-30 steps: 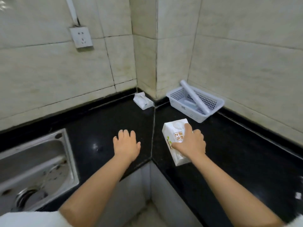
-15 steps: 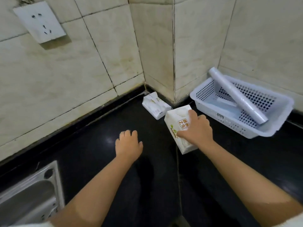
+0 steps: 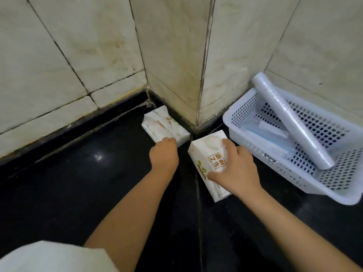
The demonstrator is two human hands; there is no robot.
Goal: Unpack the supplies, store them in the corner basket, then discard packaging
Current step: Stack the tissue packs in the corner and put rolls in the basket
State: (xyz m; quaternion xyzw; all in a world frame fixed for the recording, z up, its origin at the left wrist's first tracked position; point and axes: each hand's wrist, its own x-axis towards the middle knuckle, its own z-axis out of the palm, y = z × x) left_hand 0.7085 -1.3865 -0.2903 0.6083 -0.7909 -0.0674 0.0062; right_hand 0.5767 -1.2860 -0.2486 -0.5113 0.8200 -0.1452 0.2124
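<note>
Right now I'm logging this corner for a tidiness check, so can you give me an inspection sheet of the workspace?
Surface: black glossy counter, with a seam running into the corner.
Job's things: white basket on the right against the wall, holding a clear roll propped on its back rim and a flat bluish packet; two tissue packs on the counter outside the basket, the far pack in the corner and the near pack.
Clutter: nothing seen.
Hands: left hand touches the far pack's near edge; right hand grips the near pack.
Cables: nothing seen.
Surroundings: pale tiled walls with stained grout.
</note>
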